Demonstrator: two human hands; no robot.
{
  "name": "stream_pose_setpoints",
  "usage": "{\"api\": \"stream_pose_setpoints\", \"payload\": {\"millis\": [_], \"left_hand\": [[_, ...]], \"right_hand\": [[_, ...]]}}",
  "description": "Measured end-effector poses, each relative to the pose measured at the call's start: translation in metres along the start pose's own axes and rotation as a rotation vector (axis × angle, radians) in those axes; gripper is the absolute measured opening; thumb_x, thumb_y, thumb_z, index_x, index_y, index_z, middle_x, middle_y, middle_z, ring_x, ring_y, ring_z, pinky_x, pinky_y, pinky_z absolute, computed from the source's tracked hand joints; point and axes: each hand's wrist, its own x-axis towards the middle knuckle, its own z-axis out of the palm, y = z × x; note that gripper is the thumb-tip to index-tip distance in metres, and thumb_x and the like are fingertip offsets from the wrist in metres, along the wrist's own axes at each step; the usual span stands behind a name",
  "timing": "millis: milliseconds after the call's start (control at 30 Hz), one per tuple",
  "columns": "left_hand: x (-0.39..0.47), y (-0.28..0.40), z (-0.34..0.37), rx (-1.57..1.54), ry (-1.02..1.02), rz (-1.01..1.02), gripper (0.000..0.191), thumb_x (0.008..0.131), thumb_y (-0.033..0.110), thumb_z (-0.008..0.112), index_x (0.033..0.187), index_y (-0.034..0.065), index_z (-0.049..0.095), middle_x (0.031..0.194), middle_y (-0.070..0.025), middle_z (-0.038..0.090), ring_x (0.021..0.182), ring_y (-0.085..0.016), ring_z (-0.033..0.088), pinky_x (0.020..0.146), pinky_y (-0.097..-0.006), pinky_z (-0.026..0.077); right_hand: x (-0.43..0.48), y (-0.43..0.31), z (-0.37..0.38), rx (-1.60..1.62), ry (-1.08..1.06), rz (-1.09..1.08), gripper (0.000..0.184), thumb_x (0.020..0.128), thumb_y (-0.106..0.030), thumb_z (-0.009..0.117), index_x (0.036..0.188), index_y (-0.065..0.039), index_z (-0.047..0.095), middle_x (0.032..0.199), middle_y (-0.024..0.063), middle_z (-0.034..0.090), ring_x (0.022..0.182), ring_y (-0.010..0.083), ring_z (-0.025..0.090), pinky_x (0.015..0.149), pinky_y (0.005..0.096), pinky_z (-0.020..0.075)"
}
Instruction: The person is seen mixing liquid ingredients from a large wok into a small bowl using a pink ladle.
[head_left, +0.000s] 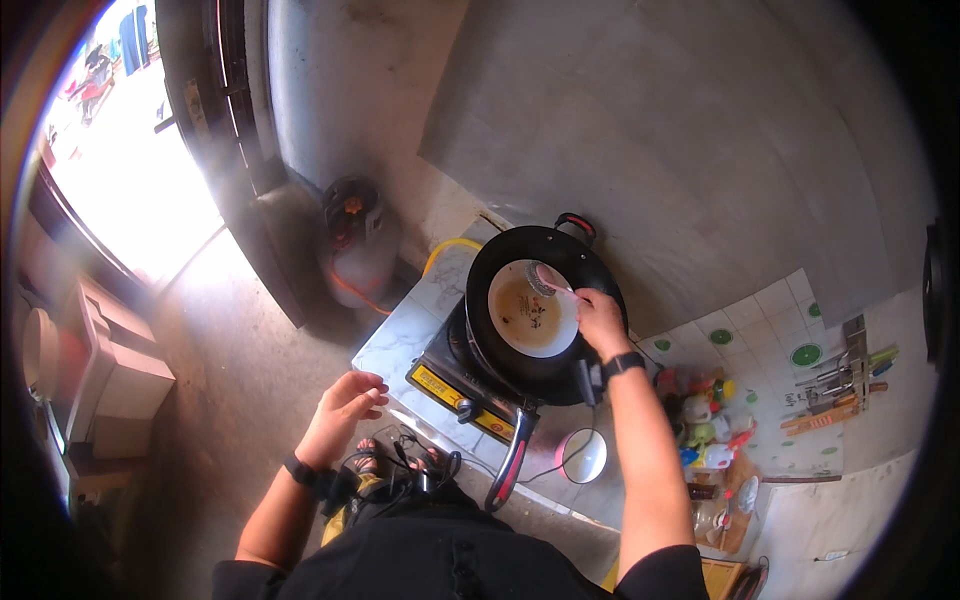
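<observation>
My right hand (602, 324) grips the pink handle of a scrubbing brush (541, 279) with a grey, mesh-like head. That head rests at the upper rim area of a white bowl (564, 336) holding shallow brownish liquid; printed marks show on its bottom. The bowl sits inside a black wok (487, 251) with a red-and-black long handle (510, 461). Under the wok is a gas stove (465, 397) with a yellow front panel and a knob. To the left of the stove, my left hand (349, 405) hovers by the counter's edge, fingers loosely curled and holding nothing.
A white-and-pink bowl (585, 456) stands on the marbled counter (397, 337), right of the wok handle. Bottles (709, 420) crowd the right side. A gas cylinder (360, 247) stands at the left, its hose leading toward the stove. A cable hangs between my wrists.
</observation>
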Motion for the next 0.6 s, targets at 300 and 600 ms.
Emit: {"api": "stream_pose_setpoints", "payload": {"millis": [300,600], "left_hand": [[-0.006,-0.005,-0.005,0.012,0.008,-0.011,0.021,0.094,0.018,0.058,0.112,0.0063,0.057,0.109,-0.0063,0.063,0.099,-0.017,0.06,0.084,-0.0326,0.049],[-0.005,-0.003,0.006,0.029,-0.005,-0.037,0.021,0.094,0.017,0.058,0.111,0.0058,0.057,0.108,-0.0065,0.062,0.098,-0.017,0.06,0.083,-0.0323,0.048]], "right_hand": [[-0.045,-0.021,0.013,0.116,-0.272,-0.035,0.024,0.09,-0.014,0.054,0.108,-0.002,0.064,0.095,0.0222,0.067,0.093,0.0355,0.064,0.081,0.0398,0.0499],[-0.046,-0.023,-0.055,-0.264,-0.073,-0.124,0.022,0.092,-0.019,0.051,0.104,-0.006,0.065,0.095,0.0208,0.066,0.093,0.0398,0.061,0.079,0.0463,0.0488]]}}
